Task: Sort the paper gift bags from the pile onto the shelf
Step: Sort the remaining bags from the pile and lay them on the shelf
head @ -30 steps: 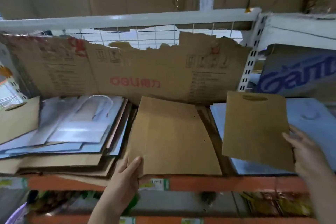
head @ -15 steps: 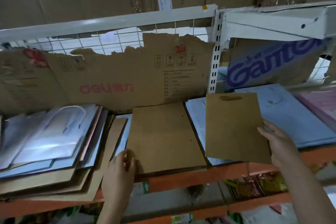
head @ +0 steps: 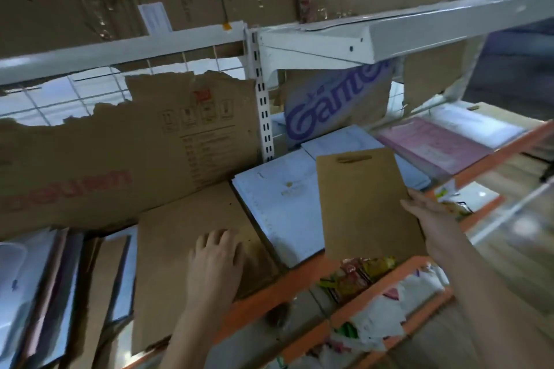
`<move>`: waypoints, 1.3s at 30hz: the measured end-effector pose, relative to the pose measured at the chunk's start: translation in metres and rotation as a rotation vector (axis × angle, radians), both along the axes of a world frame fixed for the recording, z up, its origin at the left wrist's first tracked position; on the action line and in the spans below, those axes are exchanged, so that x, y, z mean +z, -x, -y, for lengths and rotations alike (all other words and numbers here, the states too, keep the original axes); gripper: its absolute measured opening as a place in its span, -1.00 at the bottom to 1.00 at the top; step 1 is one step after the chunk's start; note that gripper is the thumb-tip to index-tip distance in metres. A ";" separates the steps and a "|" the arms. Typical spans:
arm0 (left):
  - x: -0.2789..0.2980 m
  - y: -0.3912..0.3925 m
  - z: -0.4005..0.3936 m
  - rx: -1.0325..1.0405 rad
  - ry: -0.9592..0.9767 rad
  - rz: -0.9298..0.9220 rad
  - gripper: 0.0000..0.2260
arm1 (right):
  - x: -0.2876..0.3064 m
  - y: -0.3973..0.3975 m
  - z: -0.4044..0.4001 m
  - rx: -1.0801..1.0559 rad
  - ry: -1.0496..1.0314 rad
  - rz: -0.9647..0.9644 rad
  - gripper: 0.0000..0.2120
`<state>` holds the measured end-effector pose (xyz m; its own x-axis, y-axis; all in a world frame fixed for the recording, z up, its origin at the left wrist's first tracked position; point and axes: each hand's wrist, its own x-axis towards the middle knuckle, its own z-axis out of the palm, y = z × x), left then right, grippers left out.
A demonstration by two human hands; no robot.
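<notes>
Nearest, the left hand (head: 214,260) lies flat with relaxed fingers on the stack of brown bags (head: 186,252) on the orange-edged shelf (head: 269,290). The right hand (head: 434,228) pinches the right edge of a brown paper gift bag (head: 364,204), holding it above the pale blue bags (head: 275,204). Further back stand a torn cardboard sheet (head: 135,153) and a white upright post (head: 262,117), with pink bags (head: 431,144) to the right.

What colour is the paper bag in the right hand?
Plain brown, like cardboard: the paper gift bag shows best in the head view.
</notes>
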<state>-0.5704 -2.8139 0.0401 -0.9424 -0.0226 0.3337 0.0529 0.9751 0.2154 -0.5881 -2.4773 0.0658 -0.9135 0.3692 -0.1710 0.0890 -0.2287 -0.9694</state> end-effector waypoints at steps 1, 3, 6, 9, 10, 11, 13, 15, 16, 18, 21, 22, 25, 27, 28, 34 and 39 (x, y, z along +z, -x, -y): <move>0.003 0.009 -0.021 -0.057 0.004 -0.013 -0.77 | -0.002 -0.002 -0.018 -0.023 0.015 -0.004 -0.56; 0.007 0.024 -0.064 -0.170 0.024 -0.045 -0.81 | -0.005 -0.005 -0.055 -0.076 0.030 0.013 -0.60; 0.012 0.041 -0.134 -0.268 0.029 -0.059 -0.79 | -0.008 -0.010 -0.113 -0.148 0.006 0.029 -0.72; 0.009 0.055 -0.199 -0.325 -0.007 -0.060 -0.82 | -0.009 -0.013 -0.163 -0.164 -0.059 0.048 -0.75; 0.006 0.060 -0.220 -0.344 -0.019 -0.060 -0.83 | -0.008 -0.014 -0.179 -0.187 -0.057 0.052 -0.76; 0.004 0.064 -0.238 -0.366 -0.029 -0.062 -0.84 | -0.009 -0.016 -0.195 -0.207 -0.066 0.069 -0.78; 0.001 0.074 -0.274 -0.409 -0.058 -0.059 -0.85 | -0.009 -0.019 -0.228 -0.237 -0.084 0.081 -0.80; -0.002 0.084 -0.308 -0.451 -0.050 -0.063 -0.87 | -0.008 -0.023 -0.257 -0.267 -0.077 0.091 -0.79; -0.002 0.089 -0.324 -0.469 -0.026 -0.068 -0.85 | -0.008 -0.024 -0.272 -0.295 -0.071 0.100 -0.77; 0.000 0.099 -0.356 -0.498 0.013 -0.080 -0.74 | -0.008 -0.023 -0.302 -0.331 -0.071 0.105 -0.77; -0.003 0.121 -0.402 -0.526 0.067 -0.088 -0.81 | -0.009 -0.013 -0.346 -0.361 -0.113 0.102 -0.82; -0.005 0.129 -0.417 -0.540 0.049 -0.063 -0.87 | -0.010 -0.008 -0.361 -0.368 -0.141 0.106 -0.81; -0.012 0.158 -0.462 -0.569 -0.059 -0.020 -0.85 | -0.013 0.017 -0.409 -0.385 -0.239 0.129 -0.82; -0.017 0.182 -0.490 -0.576 -0.083 -0.028 -0.79 | -0.014 0.038 -0.441 -0.392 -0.271 0.119 -0.83; -0.018 0.195 -0.504 -0.570 -0.097 -0.026 -0.79 | -0.013 0.050 -0.456 -0.399 -0.278 0.119 -0.83; -0.022 0.271 -0.565 -0.516 -0.130 -0.054 -0.92 | -0.008 0.144 -0.542 -0.376 -0.331 0.145 -0.80; -0.025 0.315 -0.600 -0.420 -0.115 -0.023 -0.93 | -0.013 0.217 -0.593 -0.305 -0.323 0.136 -0.73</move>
<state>-0.8851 -2.2134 0.0150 -0.8700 0.3227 0.3727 0.4460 0.8374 0.3159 -0.8052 -1.8848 0.0526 -0.7319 0.6718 -0.1140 0.1960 0.0472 -0.9795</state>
